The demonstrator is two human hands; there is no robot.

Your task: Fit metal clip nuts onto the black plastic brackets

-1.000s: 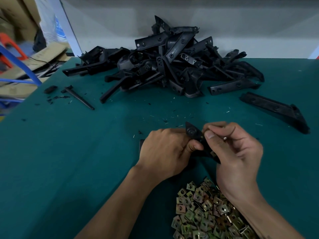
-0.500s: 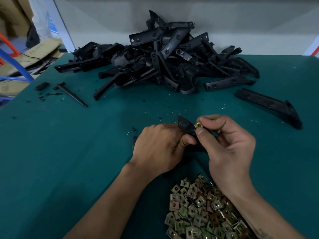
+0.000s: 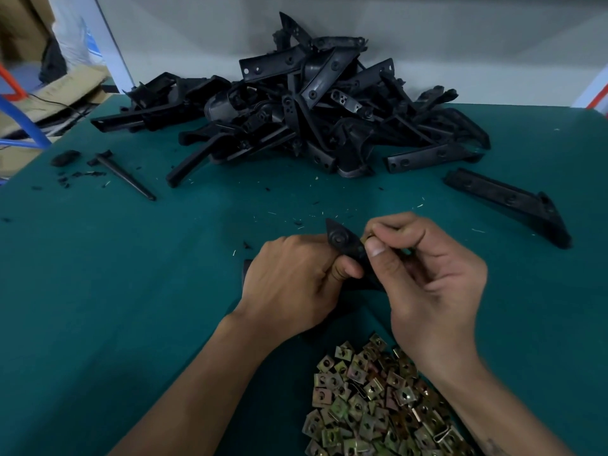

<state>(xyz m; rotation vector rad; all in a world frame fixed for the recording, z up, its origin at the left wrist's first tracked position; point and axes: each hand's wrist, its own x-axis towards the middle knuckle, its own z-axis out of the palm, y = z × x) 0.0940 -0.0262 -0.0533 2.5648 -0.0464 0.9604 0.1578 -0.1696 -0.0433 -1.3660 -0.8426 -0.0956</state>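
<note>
Bracket gripped in left hand, pointed tip up, above the worktop middle. Clip nut pinched in right hand fingers, touching the bracket's right edge. Nut pile at the near edge. Bracket heap along the far edge; one loose bracket toward the right edge.

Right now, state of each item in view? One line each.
left hand: closed around the held bracket
right hand: pinching a clip nut at the bracket's edge
held bracket: off the table, tip pointing up
clip nut: mostly hidden by fingers; cannot tell if seated
bracket pile: loose heap at the table's far side
lone bracket: lying flat, apart from the pile
clip nut pile: loose heap near the person
</note>
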